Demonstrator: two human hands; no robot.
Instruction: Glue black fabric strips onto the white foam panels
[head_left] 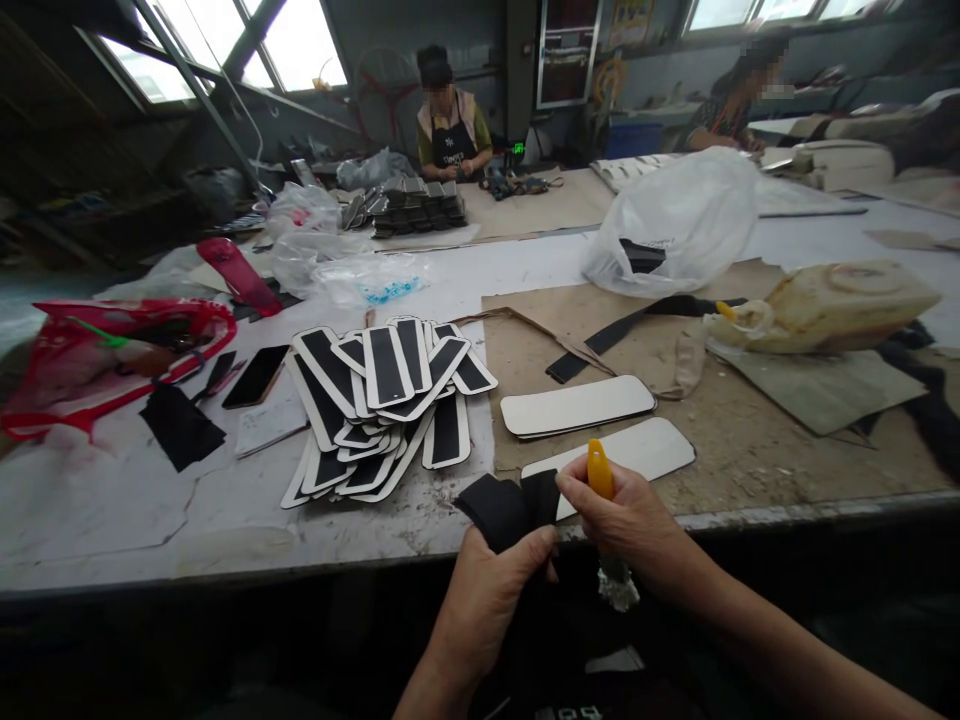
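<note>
My left hand is closed on dark strips of material at the table's front edge. My right hand grips a yellow-handled brush, its ragged, whitish bristle end hanging down below the hand. Its thumb and forefinger also touch the edge of a black strip, which overlaps a white rounded panel. Behind that panel lies another white panel. To the left is a loose pile of white-edged panels with black strips down their middles.
A yellowed plastic jug lies on its side at the right. Behind are a clear plastic bag and a long black strap. A phone and red bag are at left. Two people sit across the table.
</note>
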